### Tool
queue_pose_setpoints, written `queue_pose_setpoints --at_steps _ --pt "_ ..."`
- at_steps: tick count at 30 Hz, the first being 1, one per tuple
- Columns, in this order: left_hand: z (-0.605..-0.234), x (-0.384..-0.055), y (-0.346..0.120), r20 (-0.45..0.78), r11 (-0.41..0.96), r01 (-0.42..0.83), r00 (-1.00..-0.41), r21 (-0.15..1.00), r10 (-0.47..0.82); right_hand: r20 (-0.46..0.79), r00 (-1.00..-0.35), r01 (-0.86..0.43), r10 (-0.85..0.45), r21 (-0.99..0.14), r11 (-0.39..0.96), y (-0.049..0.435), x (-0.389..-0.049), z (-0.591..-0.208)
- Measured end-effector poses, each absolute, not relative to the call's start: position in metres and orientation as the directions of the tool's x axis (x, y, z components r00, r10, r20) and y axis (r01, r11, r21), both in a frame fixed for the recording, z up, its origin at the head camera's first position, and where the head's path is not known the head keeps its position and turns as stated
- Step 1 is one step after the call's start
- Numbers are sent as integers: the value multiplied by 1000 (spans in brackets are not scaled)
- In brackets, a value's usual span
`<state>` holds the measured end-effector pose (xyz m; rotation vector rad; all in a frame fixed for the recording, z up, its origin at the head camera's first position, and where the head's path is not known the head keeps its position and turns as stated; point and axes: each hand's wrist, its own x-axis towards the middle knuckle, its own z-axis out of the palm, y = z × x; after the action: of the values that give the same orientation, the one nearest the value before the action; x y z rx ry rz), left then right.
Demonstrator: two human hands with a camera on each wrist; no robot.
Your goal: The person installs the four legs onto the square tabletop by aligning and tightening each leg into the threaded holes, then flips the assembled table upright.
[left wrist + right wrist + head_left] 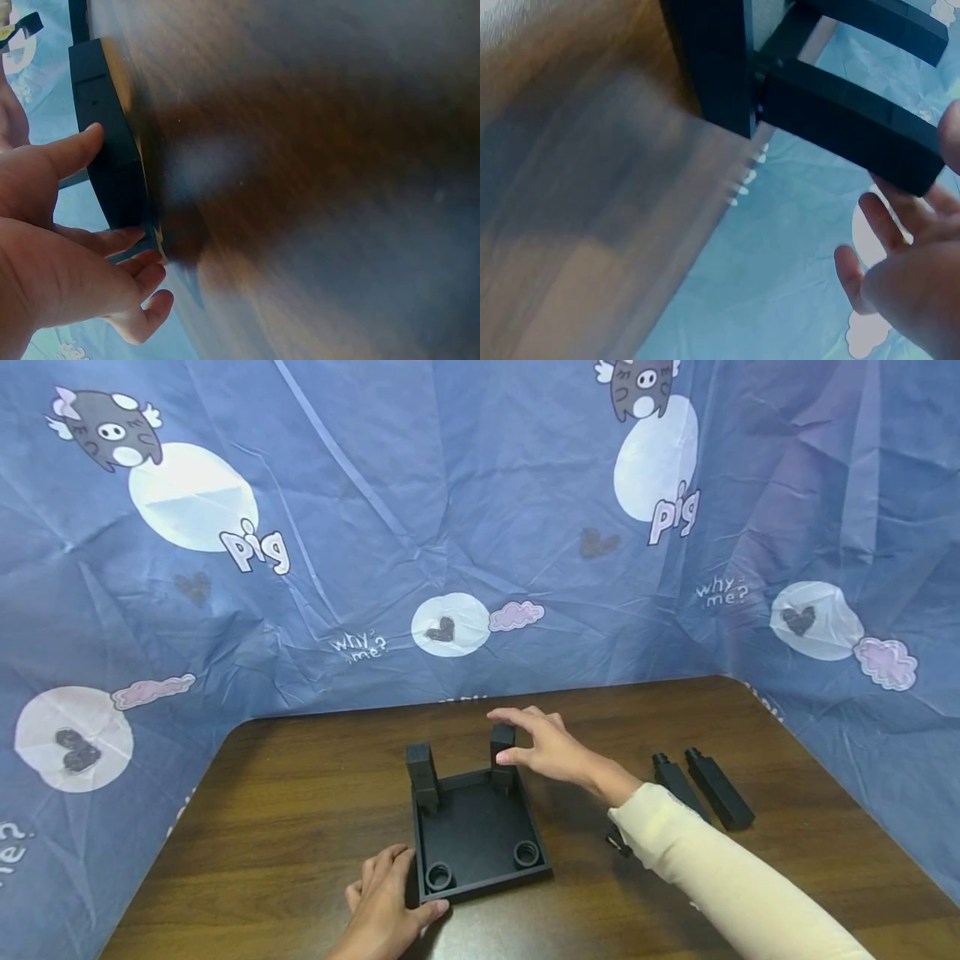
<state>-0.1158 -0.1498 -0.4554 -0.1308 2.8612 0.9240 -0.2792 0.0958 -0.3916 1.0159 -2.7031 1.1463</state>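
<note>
A black square base (480, 827) with a raised rim lies on the wooden table, its inside facing up. Two black square legs stand upright at its far corners, the left leg (422, 768) and the right leg (502, 742). Round threaded sockets show at both near corners, including the near-right socket (527, 853). My left hand (386, 893) grips the near-left corner, thumb on the front edge and fingers along the left side. Around the top of the right leg, my right hand (555, 750) holds with thumb in front and fingers behind; the right wrist view shows fingers at the leg's end.
Two loose black legs with threaded ends, the outer leg (720, 789) and the inner leg (678, 785), lie to the right, the inner one partly behind my right sleeve (720, 868). A small dark object (618, 842) sits beside the sleeve. A blue printed curtain (480, 527) hangs behind the table.
</note>
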Motion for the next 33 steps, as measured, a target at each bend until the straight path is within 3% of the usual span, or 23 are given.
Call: queue_pose_setpoints --at_steps 3,11,18,25,33 --pt "-455 -116 -150 -161 808 -128 -986 574 -42 255 -746 -606 -616 -642 469 101 -281 -388" --pt "-455 -117 -149 -160 809 -129 -986 573 -43 238 -753 -590 -614 -659 468 104 -284 -383" --pt "-456 -114 -149 -125 811 -103 -991 577 -37 312 -825 -550 -471 -637 541 94 -285 -391" --pt "-456 -114 -150 -110 809 -90 -993 581 -32 238 -889 -446 -391 -643 622 89 -283 -391" --pt "-457 -115 -149 -139 814 -114 -989 569 -41 231 -825 -518 -516 -676 525 99 -285 -392"
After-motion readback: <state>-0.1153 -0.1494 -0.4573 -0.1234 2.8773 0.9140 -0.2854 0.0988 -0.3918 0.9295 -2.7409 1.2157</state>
